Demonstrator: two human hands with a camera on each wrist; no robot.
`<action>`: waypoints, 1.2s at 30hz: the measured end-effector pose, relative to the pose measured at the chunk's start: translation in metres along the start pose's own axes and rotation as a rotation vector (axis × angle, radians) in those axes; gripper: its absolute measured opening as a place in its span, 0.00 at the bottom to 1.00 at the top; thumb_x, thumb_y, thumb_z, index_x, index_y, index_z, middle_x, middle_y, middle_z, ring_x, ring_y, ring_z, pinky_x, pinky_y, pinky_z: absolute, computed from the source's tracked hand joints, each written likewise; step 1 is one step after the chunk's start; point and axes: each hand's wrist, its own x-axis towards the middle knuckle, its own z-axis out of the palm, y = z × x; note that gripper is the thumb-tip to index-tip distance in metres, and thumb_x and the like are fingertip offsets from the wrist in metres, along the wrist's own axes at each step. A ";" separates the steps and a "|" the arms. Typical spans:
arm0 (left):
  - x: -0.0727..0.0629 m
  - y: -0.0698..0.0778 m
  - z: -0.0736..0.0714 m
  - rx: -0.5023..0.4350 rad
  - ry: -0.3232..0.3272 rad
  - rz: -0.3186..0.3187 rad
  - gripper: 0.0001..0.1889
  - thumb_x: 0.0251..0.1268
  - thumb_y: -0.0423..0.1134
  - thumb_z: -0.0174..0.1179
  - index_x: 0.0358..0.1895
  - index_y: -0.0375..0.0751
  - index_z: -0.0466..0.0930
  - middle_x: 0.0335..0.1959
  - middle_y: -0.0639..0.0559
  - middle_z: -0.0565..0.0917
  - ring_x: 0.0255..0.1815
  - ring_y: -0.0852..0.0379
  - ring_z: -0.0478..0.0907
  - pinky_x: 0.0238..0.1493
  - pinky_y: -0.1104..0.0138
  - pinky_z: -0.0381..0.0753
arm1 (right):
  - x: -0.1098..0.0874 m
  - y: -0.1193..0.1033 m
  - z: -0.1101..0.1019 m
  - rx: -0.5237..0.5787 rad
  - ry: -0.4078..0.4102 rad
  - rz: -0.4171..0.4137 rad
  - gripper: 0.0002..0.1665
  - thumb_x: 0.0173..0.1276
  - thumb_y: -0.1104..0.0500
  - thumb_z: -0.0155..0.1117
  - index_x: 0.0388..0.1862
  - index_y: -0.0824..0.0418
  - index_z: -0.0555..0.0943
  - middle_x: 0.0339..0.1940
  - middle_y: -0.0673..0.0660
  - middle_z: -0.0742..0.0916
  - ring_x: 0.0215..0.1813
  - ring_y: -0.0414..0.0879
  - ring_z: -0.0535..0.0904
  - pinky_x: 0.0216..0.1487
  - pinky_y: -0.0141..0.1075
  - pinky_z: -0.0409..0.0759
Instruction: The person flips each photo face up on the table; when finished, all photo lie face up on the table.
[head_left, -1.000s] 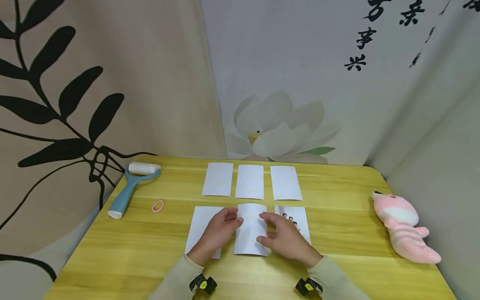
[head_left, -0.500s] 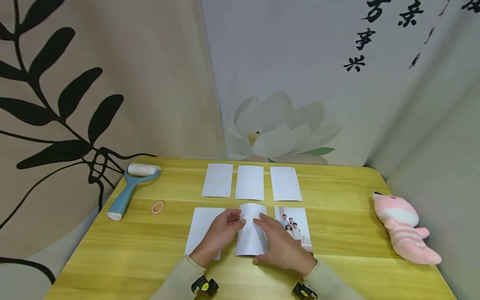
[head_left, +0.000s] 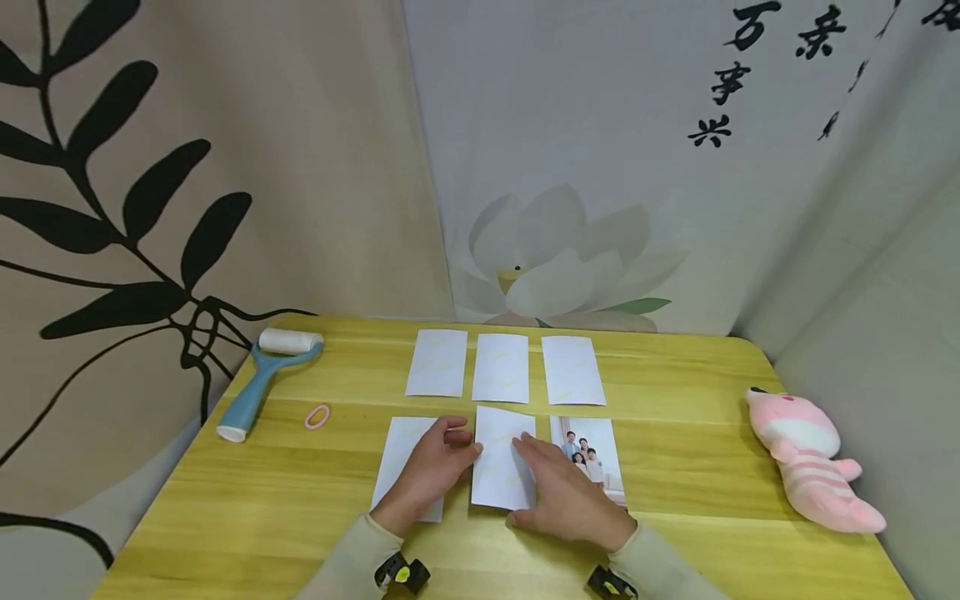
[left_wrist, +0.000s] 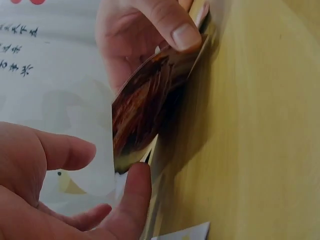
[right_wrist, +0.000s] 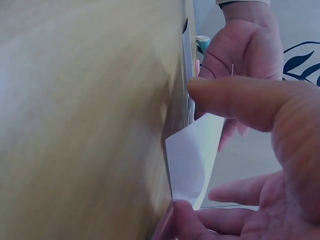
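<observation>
My left hand (head_left: 435,467) is beside the left edge of the middle photo (head_left: 501,458), which is white side up in the head view. Its thumb touches the raised edge, while its index finger stands a little apart above. Along the opposite side, my right hand (head_left: 570,487) holds the photo, thumb at the near corner and fingers at the right edge. The left wrist view shows the tilted underside, a dark red-brown picture (left_wrist: 150,102). To the right lies a face-up family photo (head_left: 591,450), partly covered by my right hand; a white-backed photo (head_left: 397,454) lies partly under my left.
Three white-backed photos (head_left: 501,369) form a row behind. On the left lie a blue lint roller (head_left: 258,392) and a pink ring (head_left: 317,417). A pink plush toy (head_left: 806,458) is near the table's right edge. A curtain (head_left: 570,167) hangs behind the table (head_left: 712,500).
The right hand has shifted slightly toward the person, uncovering the family photo's picture. The middle photo bowed between the hands half a second ago; now it looks flatter, with its left edge raised.
</observation>
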 end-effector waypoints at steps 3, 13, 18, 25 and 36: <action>0.000 -0.004 0.001 -0.097 -0.047 -0.041 0.29 0.77 0.36 0.62 0.73 0.27 0.65 0.63 0.30 0.79 0.51 0.49 0.86 0.45 0.57 0.91 | 0.000 0.000 0.000 0.006 -0.009 0.009 0.63 0.52 0.46 0.87 0.81 0.67 0.66 0.83 0.68 0.69 0.80 0.65 0.67 0.78 0.60 0.69; 0.000 -0.012 0.006 -0.233 -0.142 -0.068 0.28 0.77 0.31 0.59 0.74 0.24 0.64 0.59 0.30 0.83 0.46 0.50 0.88 0.43 0.56 0.92 | 0.000 0.002 0.001 0.015 -0.015 0.000 0.59 0.53 0.45 0.87 0.78 0.67 0.71 0.83 0.68 0.69 0.81 0.66 0.66 0.78 0.61 0.69; 0.001 -0.014 0.008 -0.229 -0.130 -0.054 0.27 0.76 0.29 0.58 0.74 0.26 0.65 0.59 0.30 0.83 0.44 0.51 0.88 0.40 0.58 0.91 | -0.001 0.002 0.001 0.022 -0.017 -0.001 0.58 0.54 0.44 0.86 0.78 0.65 0.72 0.83 0.68 0.68 0.81 0.66 0.65 0.77 0.62 0.69; 0.001 -0.014 0.008 -0.232 -0.135 -0.035 0.28 0.77 0.31 0.58 0.76 0.30 0.65 0.61 0.32 0.83 0.45 0.50 0.88 0.41 0.58 0.91 | -0.003 0.004 -0.002 0.043 -0.014 -0.019 0.56 0.58 0.42 0.83 0.79 0.62 0.71 0.84 0.67 0.67 0.82 0.66 0.65 0.76 0.63 0.71; -0.002 0.004 0.005 -0.284 -0.163 0.028 0.29 0.78 0.33 0.56 0.79 0.37 0.65 0.66 0.33 0.80 0.51 0.50 0.88 0.45 0.56 0.91 | 0.003 0.007 -0.008 0.327 0.024 -0.077 0.34 0.78 0.49 0.68 0.78 0.58 0.73 0.80 0.62 0.74 0.70 0.57 0.80 0.62 0.42 0.86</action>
